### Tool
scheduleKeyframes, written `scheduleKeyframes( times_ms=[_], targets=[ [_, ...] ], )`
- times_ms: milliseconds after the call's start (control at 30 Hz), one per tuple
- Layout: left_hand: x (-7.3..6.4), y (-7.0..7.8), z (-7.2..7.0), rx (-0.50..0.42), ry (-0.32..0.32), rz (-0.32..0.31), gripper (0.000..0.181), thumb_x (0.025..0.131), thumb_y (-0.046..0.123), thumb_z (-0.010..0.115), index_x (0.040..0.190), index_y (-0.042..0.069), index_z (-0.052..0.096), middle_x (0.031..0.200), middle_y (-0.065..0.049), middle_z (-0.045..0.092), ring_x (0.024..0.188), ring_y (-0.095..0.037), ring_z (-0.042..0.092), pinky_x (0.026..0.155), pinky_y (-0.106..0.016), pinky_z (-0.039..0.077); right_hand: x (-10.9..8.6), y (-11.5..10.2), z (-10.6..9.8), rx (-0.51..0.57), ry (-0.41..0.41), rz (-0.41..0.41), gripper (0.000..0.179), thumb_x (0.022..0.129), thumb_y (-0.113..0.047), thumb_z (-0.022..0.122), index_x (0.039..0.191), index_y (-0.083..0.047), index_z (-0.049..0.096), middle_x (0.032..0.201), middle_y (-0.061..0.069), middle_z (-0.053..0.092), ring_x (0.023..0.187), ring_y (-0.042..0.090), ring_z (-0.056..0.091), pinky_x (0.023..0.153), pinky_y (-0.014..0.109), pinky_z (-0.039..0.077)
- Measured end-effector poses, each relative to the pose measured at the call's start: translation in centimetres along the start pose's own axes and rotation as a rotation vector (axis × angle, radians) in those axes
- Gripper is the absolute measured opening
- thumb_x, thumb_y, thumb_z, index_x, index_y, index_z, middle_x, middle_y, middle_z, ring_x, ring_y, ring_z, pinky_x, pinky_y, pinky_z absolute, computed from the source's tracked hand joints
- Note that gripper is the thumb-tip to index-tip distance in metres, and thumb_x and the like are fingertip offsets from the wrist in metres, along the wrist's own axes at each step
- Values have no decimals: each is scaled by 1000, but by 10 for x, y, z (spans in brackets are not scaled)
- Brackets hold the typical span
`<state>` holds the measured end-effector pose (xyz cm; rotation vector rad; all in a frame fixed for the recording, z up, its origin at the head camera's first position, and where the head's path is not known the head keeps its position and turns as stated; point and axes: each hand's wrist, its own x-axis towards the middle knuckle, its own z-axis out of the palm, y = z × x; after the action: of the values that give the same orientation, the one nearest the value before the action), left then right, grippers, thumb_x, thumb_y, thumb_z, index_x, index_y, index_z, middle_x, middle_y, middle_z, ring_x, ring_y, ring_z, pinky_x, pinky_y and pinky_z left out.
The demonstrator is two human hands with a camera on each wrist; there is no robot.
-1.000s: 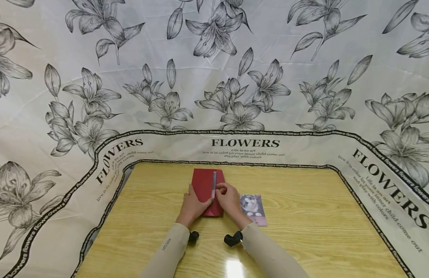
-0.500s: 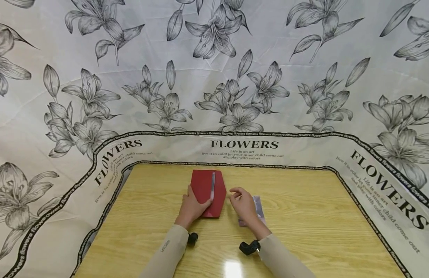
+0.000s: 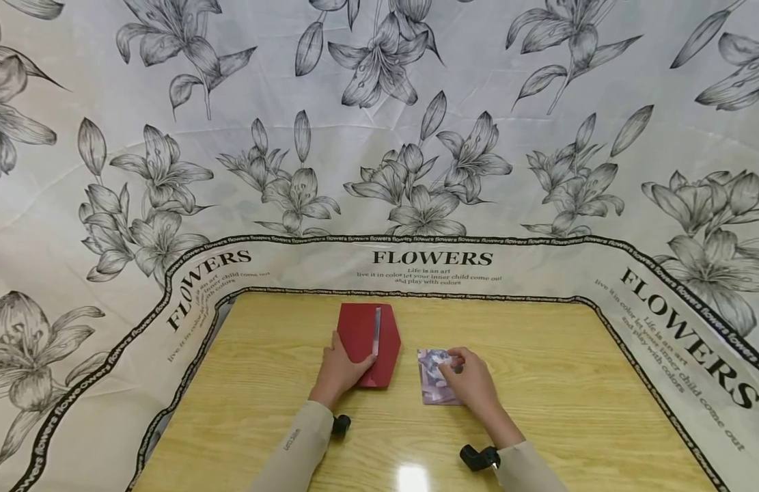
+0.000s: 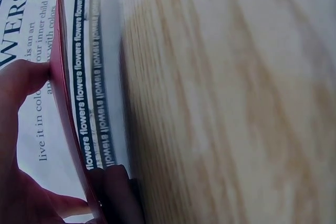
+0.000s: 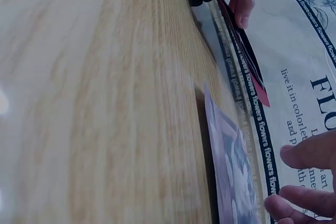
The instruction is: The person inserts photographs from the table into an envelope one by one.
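A red paper envelope (image 3: 356, 329), its flap fanned toward the right, is held by my left hand (image 3: 339, 372). The left thumb lies on its face, and in the left wrist view the other fingers are on the far side of the envelope (image 4: 63, 90). A narrow silvery strip (image 3: 376, 331) shows along the envelope's opening. My right hand (image 3: 474, 383) is over a small purple-grey picture card (image 3: 430, 391) on the table. In the right wrist view its thumb and fingers are spread apart, close above the card (image 5: 226, 150). The hand covers the card's right part.
The wooden table (image 3: 539, 355) spreads around both hands, with a bright light reflection near its front. A white flower-printed cloth (image 3: 428, 205) hangs behind it and along the sides. Black wrist cameras sit at both cuffs.
My right hand has left the envelope's flap and moved right, over the picture card. The flap now stands further out to the right. My left hand keeps its hold.
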<state>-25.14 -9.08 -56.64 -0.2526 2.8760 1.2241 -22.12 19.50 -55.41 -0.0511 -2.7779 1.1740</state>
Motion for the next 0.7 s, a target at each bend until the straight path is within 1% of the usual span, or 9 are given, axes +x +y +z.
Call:
scheduleKeyframes(
  times_ms=[100, 233, 300, 367, 500, 567, 700],
  targets=[
    [0, 0, 0, -5, -1, 6, 119, 90, 55, 82, 169, -5, 16, 146, -40, 45, 122, -49, 62, 102, -59, 54, -6, 4, -5, -65, 2, 2, 51, 95, -22, 82, 135, 5, 67, 104, 14, 68, 95, 29, 61, 80, 47, 50],
    [-1, -1, 1, -4, 6, 13, 119, 90, 55, 82, 169, -5, 16, 145, -40, 46, 120, -49, 63, 100, -59, 54, -15, 8, -9, -106, -13, 22, 62, 93, -27, 85, 140, 7, 63, 106, 16, 66, 99, 32, 59, 81, 49, 50],
    [-1, -2, 2, -1, 7, 15, 119, 90, 55, 82, 168, -5, 17, 144, -40, 46, 119, -48, 63, 100, -59, 54, -18, 10, -10, -127, -16, 27, 66, 92, -29, 87, 140, 8, 61, 107, 18, 66, 99, 34, 59, 81, 51, 51],
    [-1, -2, 2, -3, 9, 14, 119, 89, 55, 83, 168, -5, 17, 144, -40, 47, 119, -48, 63, 100, -58, 54, -22, 11, -12, -149, -12, 33, 71, 90, -34, 88, 139, 10, 60, 108, 21, 66, 101, 36, 60, 82, 53, 52],
    [-1, -3, 3, -3, 9, 12, 120, 89, 55, 83, 168, -5, 18, 143, -39, 47, 119, -46, 63, 101, -58, 54, -28, 15, -13, -174, -3, 52, 80, 84, -42, 91, 134, 12, 59, 117, 27, 63, 107, 41, 61, 88, 58, 53],
    [0, -3, 3, 0, 10, 13, 120, 88, 55, 83, 168, -5, 18, 142, -39, 48, 118, -46, 63, 100, -58, 55, -30, 18, -13, -178, 0, 61, 82, 82, -46, 92, 131, 12, 60, 120, 29, 61, 109, 43, 60, 91, 59, 52],
    [0, -3, 2, -1, 13, 18, 119, 89, 55, 83, 168, -6, 18, 141, -39, 48, 116, -46, 64, 99, -58, 55, -32, 22, -12, -188, 1, 59, 81, 82, -50, 91, 126, 11, 61, 118, 27, 59, 106, 42, 58, 90, 57, 51]
  ],
)
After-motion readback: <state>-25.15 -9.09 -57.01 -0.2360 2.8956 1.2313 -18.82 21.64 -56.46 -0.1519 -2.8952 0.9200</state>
